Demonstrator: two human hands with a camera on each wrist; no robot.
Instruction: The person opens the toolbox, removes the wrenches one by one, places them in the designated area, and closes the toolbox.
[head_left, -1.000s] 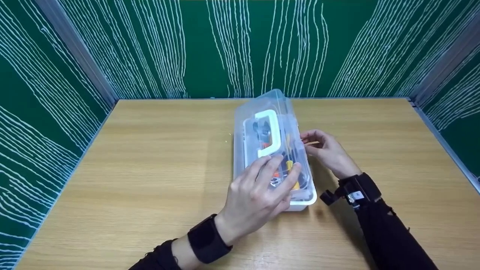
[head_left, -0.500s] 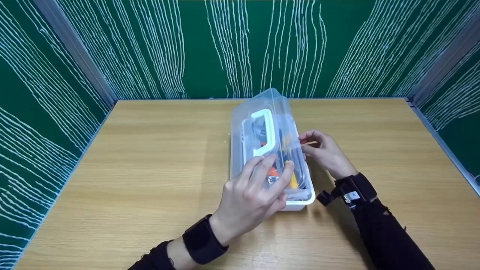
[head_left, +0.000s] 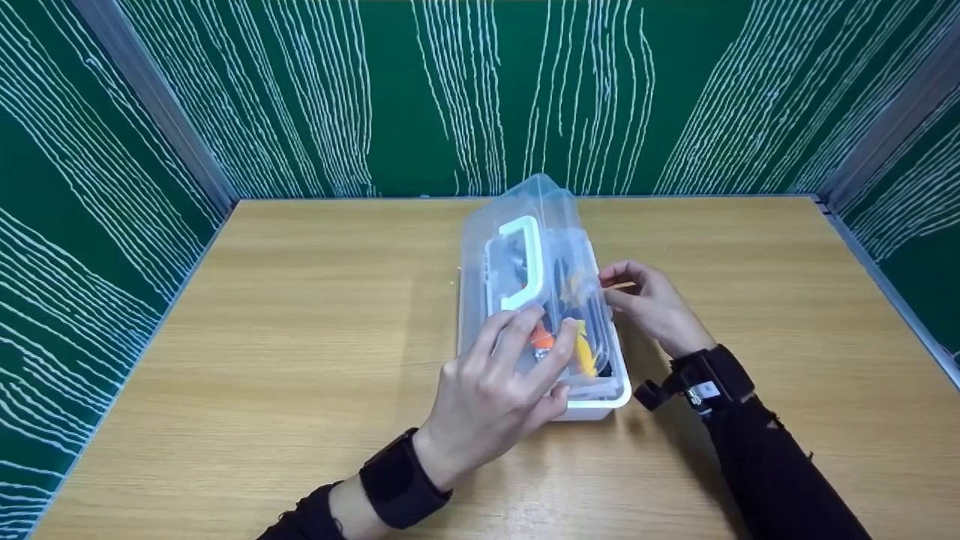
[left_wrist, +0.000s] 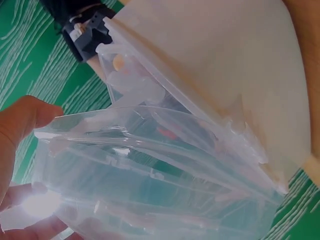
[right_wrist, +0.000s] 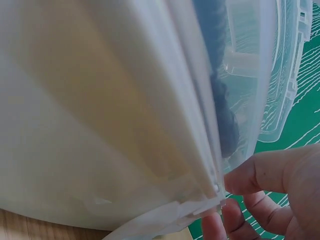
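A plastic toolbox with a white base stands lengthwise on the table. Its clear lid, with a white handle, is raised and tilts left, held near the front end by my left hand. In the left wrist view, the thumb and fingers lie on either side of the lid. My right hand pinches the box's right edge at a clear latch. Through the plastic show an orange item and a yellow item; their kinds are unclear.
The wooden table extends around the box. Green walls with white wavy lines stand behind and at both sides. Tiny specks lie left of the box. Dark straps circle both wrists.
My left hand has moved slightly left, tilting the lid and handle further left. More of the right side of the box is uncovered. The right hand stays at the edge.
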